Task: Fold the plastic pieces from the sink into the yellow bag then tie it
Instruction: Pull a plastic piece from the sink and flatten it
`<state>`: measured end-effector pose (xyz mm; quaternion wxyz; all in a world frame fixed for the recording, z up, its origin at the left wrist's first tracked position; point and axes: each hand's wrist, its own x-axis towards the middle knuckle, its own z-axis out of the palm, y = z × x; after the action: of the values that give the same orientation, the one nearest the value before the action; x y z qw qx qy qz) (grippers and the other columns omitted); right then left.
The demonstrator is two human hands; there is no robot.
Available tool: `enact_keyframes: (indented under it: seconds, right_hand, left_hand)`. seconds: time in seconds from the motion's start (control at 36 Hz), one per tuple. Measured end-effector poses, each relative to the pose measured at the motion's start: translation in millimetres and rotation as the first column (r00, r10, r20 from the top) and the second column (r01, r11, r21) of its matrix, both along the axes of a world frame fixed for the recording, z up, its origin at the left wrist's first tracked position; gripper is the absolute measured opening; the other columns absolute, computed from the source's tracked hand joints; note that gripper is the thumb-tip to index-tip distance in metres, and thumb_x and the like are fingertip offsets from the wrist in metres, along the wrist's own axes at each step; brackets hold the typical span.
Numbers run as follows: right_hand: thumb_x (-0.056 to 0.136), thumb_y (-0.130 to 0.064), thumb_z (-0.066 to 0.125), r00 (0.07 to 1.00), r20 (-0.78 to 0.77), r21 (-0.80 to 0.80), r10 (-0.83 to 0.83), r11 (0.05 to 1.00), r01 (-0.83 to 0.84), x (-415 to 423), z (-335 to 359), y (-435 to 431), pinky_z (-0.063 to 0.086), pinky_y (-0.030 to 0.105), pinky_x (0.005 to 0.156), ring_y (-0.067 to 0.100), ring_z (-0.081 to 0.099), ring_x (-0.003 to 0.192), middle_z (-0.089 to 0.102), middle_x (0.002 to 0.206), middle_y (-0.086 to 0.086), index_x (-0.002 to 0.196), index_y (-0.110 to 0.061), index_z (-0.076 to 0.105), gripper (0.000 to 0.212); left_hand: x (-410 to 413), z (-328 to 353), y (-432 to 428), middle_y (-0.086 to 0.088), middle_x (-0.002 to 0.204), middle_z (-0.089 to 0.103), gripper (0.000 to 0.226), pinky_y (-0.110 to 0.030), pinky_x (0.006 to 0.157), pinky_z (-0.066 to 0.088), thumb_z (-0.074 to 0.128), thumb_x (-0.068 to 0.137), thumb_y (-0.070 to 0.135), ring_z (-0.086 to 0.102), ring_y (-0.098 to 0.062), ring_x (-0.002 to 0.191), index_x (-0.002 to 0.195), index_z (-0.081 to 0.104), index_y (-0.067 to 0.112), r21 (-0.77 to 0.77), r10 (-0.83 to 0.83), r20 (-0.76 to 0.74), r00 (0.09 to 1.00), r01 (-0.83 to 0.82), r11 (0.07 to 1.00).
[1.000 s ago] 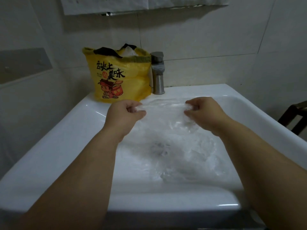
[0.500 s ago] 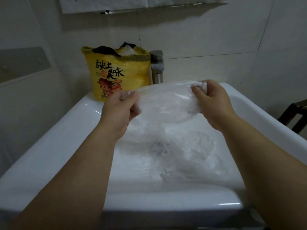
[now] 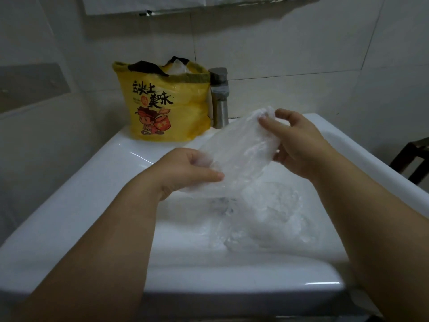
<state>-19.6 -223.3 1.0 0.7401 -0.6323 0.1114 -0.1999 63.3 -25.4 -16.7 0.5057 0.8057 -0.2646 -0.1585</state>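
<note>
Clear plastic sheet (image 3: 241, 149) is up off the basin, held btwn both my hands over the back half of the sink (image 3: 69, 205). L hand (image 3: 185, 168) pinches the near-left end, thumb & fingers closed on it. R hand (image 3: 297, 145) grips the far-right end, fingers curled round a bunched corner.

Sheet now runs on a slant: R end higher & further back, close to the tap (image 3: 219, 98); L end lower & nearer me. Half a sec ago it was stretched roughly level, both hands at abt the same height. A sec ago it was low over the basin w/ the hands pinching its top edge. So R hand has gone up & back, L hand has come down toward me.

Rest of the plastic pieces (image 3: 267, 217) lie crumpled in the basin bottom, mostly right of centre, same spot as before. Drain (image 3: 222, 203) shows dimly just left of them.

Yellow bag (image 3: 167, 108) stands upright on the sink's back-left ledge, mouth open & untied. Its black handles (image 3: 144, 66) flop over the rim & some white plastic (image 3: 178, 67) pokes out the top. Steel tap is just beside it on the right; touching or not, can't tell. Bag & tap unchanged vs earlier.

Dark chair frame (image 3: 406, 152) at far right edge, by the tiled wall.
</note>
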Motion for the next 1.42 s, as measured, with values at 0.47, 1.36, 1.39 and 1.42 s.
enact_keyframes:
  seconds: [0.47, 1.36, 1.39, 1.42]
  right_hand:
    - [0.086, 0.014, 0.054, 0.985, 0.064, 0.116, 0.162, 0.979, -0.169, 1.3, 0.9, 22.0, 0.059, 0.026, 0.068, 0.021, 0.067, 0.084, 0.065, 0.100, 0.009, 0.094, -0.010, 0.057, 0.025]
    - [0.093, -0.036, 0.051, 0.931, 0.060, 0.306, 0.359, 0.881, -0.360, 7.6, 1.9, 8.6, 0.047, 0.046, 0.098, 0.028, 0.063, 0.107, 0.069, 0.105, 0.011, 0.125, -0.007, 0.057, 0.044]
    - [0.097, -0.036, 0.045, 0.932, 0.023, 0.248, 0.362, 0.901, -0.356, 8.1, 0.3, 10.8, 0.047, 0.046, 0.097, 0.028, 0.063, 0.107, 0.069, 0.106, 0.010, 0.123, -0.007, 0.057, 0.041]
    - [0.099, -0.035, 0.042, 0.931, -0.011, 0.185, 0.366, 0.915, -0.358, 8.8, -2.2, 12.9, 0.047, 0.046, 0.098, 0.029, 0.062, 0.108, 0.067, 0.108, 0.011, 0.123, -0.006, 0.056, 0.041]
  left_hand:
    - [-6.6, 3.7, -6.7, 0.005, 0.085, 0.074, 0.032, -0.021, 0.060, 0.055, 0.076, 0.071, 0.024, 0.071, -0.010, 0.075, 0.100, 0.066, 0.018, -0.198, -0.123, -0.299, 0.946, 0.065, 0.978]
    - [-10.6, -7.5, -15.7, 0.009, 0.064, 0.067, 0.021, -0.017, 0.053, 0.046, 0.084, 0.069, 0.011, 0.063, -0.004, 0.059, 0.081, 0.068, 0.016, 0.010, -0.081, -0.162, 0.983, 0.084, 0.996]
    - [-12.0, -5.8, -14.9, 0.012, 0.068, 0.067, 0.023, -0.017, 0.056, 0.045, 0.086, 0.068, 0.016, 0.063, -0.004, 0.064, 0.084, 0.069, 0.020, 0.044, -0.090, -0.116, 0.989, 0.095, 0.994]
    - [-13.6, -3.2, -15.0, 0.013, 0.076, 0.069, 0.029, -0.018, 0.061, 0.046, 0.086, 0.066, 0.024, 0.064, -0.005, 0.073, 0.090, 0.069, 0.022, 0.060, -0.097, -0.083, 0.992, 0.102, 0.993]
